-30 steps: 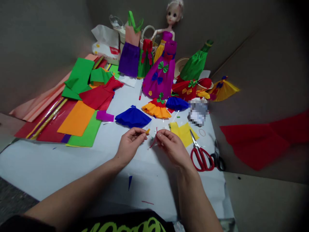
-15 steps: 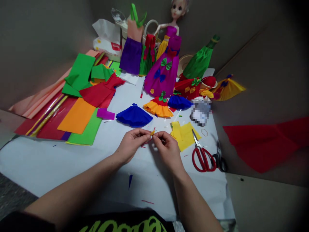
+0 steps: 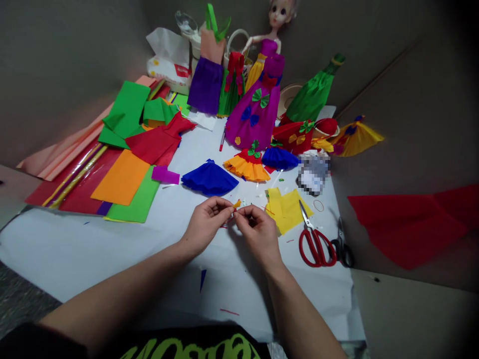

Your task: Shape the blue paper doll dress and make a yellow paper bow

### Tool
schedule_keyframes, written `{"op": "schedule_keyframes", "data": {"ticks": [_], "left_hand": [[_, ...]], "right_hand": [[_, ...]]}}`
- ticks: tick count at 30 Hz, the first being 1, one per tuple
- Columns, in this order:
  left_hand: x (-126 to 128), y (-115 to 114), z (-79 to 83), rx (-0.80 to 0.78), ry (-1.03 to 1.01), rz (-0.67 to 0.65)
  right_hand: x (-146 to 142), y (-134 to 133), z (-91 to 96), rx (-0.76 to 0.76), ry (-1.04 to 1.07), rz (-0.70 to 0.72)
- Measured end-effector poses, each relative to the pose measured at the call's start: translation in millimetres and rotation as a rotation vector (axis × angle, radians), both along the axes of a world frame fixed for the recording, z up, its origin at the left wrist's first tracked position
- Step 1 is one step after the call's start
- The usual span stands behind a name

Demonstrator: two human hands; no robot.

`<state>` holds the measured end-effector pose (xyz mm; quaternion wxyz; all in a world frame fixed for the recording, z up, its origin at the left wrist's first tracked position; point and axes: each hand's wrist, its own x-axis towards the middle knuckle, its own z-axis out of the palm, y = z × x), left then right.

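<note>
Over the middle of the white-covered table, my left hand (image 3: 210,219) pinches a small piece of yellow paper (image 3: 237,204) between thumb and fingertips. My right hand (image 3: 260,230) is closed in a pinch right against it, fingertips meeting those of the left. A bit of red shows between the fingertips, and a thin red strip sticks out past the right fingers; most of it is hidden. Just beyond lies a blue pleated paper skirt (image 3: 209,179). Folded yellow paper (image 3: 288,209) rests to the right of my right hand, with red-handled scissors (image 3: 316,244) beside it.
Coloured paper sheets (image 3: 119,177) pile up on the left. Along the back stand a doll (image 3: 277,25), a purple paper dress (image 3: 250,117) and a green-wrapped bottle (image 3: 310,94). Black scissors (image 3: 343,252) lie at the right edge. Red paper (image 3: 407,224) hangs on the right.
Both hands stay together with small finger movements. The yellow piece sits a little differently in the fingertips, and the thin red strip now points right. The view has shifted slightly.
</note>
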<state>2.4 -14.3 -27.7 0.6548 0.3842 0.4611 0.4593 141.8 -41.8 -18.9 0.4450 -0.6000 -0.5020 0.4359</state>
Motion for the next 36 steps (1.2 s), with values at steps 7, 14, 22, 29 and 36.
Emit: {"op": "schedule_keyframes", "data": {"ticks": [7,14,22,29,36], "left_hand": [[0.5,1.2,-2.0,0.029,0.027,0.019],[0.8,1.0,-5.1,0.032,-0.003,0.039],[1.3,-0.2,-1.5,0.012,0.012,0.022],[1.4,-0.9,-2.9,0.055,0.045,0.025],[1.7,-0.5,-5.5,0.015,-0.004,0.048]], "right_hand": [[-1.9,0.3,0.6,-0.009,0.007,0.005],[-0.7,1.1,0.0,-0.021,0.027,0.004],[-0.8,-0.9,-1.8,0.111,-0.166,-0.003],[-0.4,-1.2,-2.4,0.130,-0.197,0.021],[0.1,-2.2,-2.4,0.122,-0.205,0.022]]}}
